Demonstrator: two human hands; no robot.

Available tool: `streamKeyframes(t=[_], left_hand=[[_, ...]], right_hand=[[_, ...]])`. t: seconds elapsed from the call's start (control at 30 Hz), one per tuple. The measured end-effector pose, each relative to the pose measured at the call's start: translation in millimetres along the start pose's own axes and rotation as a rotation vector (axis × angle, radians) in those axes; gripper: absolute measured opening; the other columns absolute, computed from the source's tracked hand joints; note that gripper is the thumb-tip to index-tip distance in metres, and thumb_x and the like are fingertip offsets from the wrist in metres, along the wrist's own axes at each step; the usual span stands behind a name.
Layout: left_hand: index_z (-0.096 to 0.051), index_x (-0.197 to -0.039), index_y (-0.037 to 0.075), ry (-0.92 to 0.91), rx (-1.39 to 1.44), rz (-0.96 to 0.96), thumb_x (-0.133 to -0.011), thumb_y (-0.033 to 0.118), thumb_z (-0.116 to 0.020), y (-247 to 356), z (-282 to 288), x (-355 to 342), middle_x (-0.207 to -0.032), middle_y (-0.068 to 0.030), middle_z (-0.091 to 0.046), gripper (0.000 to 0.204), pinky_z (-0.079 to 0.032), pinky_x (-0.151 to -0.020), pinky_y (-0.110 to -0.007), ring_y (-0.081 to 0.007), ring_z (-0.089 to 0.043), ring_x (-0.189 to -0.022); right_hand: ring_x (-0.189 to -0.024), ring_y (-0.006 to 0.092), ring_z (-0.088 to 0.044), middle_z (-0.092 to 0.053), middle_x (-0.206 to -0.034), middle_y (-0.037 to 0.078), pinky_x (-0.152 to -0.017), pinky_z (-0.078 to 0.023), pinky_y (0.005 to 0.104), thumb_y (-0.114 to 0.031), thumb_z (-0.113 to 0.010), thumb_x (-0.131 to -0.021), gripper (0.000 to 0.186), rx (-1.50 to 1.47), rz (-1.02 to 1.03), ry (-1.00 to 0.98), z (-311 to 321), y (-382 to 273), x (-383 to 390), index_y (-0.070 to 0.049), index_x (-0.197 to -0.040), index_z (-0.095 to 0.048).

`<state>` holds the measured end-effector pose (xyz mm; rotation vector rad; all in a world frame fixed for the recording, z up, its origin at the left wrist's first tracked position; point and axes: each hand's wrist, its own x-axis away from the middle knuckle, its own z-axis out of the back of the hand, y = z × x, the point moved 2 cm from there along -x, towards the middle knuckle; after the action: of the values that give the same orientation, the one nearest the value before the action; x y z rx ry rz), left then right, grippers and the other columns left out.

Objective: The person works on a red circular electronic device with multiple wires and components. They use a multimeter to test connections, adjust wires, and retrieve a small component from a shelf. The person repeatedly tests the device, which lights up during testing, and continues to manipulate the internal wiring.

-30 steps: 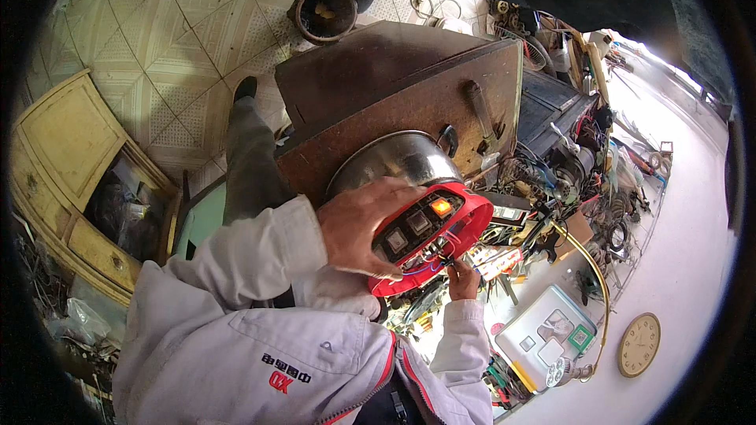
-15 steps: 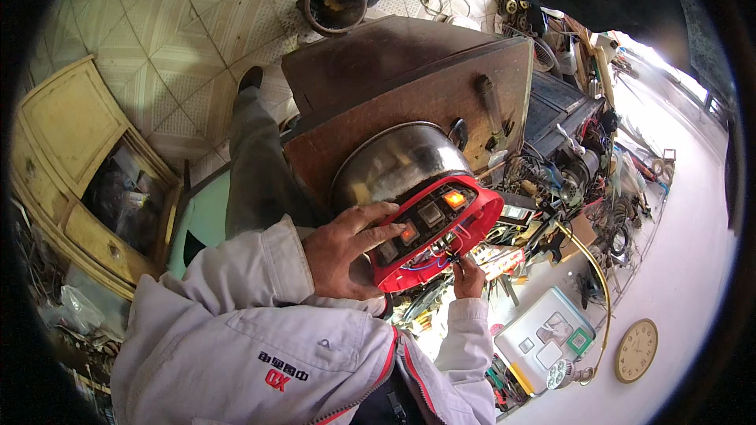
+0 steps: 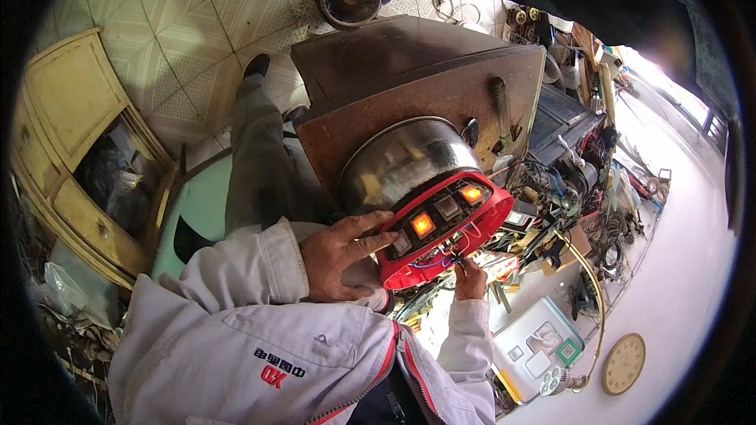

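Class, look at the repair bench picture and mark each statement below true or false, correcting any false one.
1. The left hand rests on the red control panel of the cooker. True.
2. Two square lights on the control panel glow orange. True.
3. The metal pot of the cooker is blue plastic. False: it is shiny silver metal.
4. The right hand is raised high above the cooker. False: it is under the red panel's lower edge, by the loose wires.
5. A round clock lies at the lower right. True.
6. The person's sleeves are black. False: the jacket is light grey with red trim.
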<state>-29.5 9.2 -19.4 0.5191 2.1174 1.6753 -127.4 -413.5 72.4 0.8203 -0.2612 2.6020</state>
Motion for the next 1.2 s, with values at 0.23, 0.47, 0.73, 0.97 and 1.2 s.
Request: streamKeyframes(t=[0.23,0.47,0.73,0.97,1.2], left_hand=[[-0.041,-0.147,0.007,0.022,-0.048,-0.049,-0.071,0.026,-0.085,-2.8,-3.2,3.2,-0.151,-0.0249,-0.034,0.090,-0.040,-0.112,-0.048,-0.0424,-0.040,-0.138],[-0.041,-0.147,0.008,0.057,0.083,0.048,-0.071,0.025,-0.085,-8.8,-12.2,13.0,-0.151,-0.0247,-0.035,0.089,-0.039,-0.112,-0.049,-0.0410,-0.040,-0.138],[-0.034,-0.151,0.006,0.027,0.070,0.014,-0.072,0.021,-0.084,-3.0,-6.8,12.0,-0.148,-0.0253,-0.039,0.095,-0.038,-0.111,-0.050,-0.0429,-0.042,-0.136],[-0.029,-0.152,0.003,0.044,0.220,0.090,-0.072,0.018,-0.080,3.6,0.8,1.6,-0.146,-0.0246,-0.043,0.096,-0.040,-0.109,-0.046,-0.0388,-0.047,-0.132],[-0.030,-0.152,0.003,-0.063,0.230,0.046,-0.073,0.016,-0.076,31.1,-9.1,-49.1,-0.144,-0.0227,-0.046,0.093,-0.040,-0.109,-0.045,-0.0373,-0.049,-0.130]], right_hand=[[-0.088,0.0215,-0.068,-0.072,-0.094,0.013,-0.080,-0.053,0.0317,0.008,-0.065,-0.081,0.025,-0.092,-0.053,-0.013,-1.1,3.8,-0.9,0.004,-0.106,-0.068],[-0.072,0.0308,-0.067,-0.070,-0.083,0.017,-0.069,-0.051,0.0341,0.002,-0.065,-0.081,0.018,0.008,0.067,0.064,2.2,-12.8,-0.1,0.002,-0.098,-0.069],[-0.084,0.0227,-0.069,-0.071,-0.092,0.015,-0.077,-0.052,0.0305,0.009,-0.064,-0.082,0.023,-0.103,0.000,0.012,-0.6,-3.7,0.1,0.004,-0.104,-0.068],[-0.082,0.0325,-0.071,-0.071,-0.087,0.019,-0.074,-0.053,0.0363,0.000,-0.066,-0.083,0.022,0.116,0.065,0.022,0.2,-18.4,-0.6,0.001,-0.105,-0.070],[-0.087,0.0373,-0.071,-0.071,-0.091,0.023,-0.074,-0.054,0.0403,-0.009,-0.069,-0.084,0.024,0.043,-0.031,0.030,-17.6,-6.4,11.9,-0.003,-0.106,-0.072]])
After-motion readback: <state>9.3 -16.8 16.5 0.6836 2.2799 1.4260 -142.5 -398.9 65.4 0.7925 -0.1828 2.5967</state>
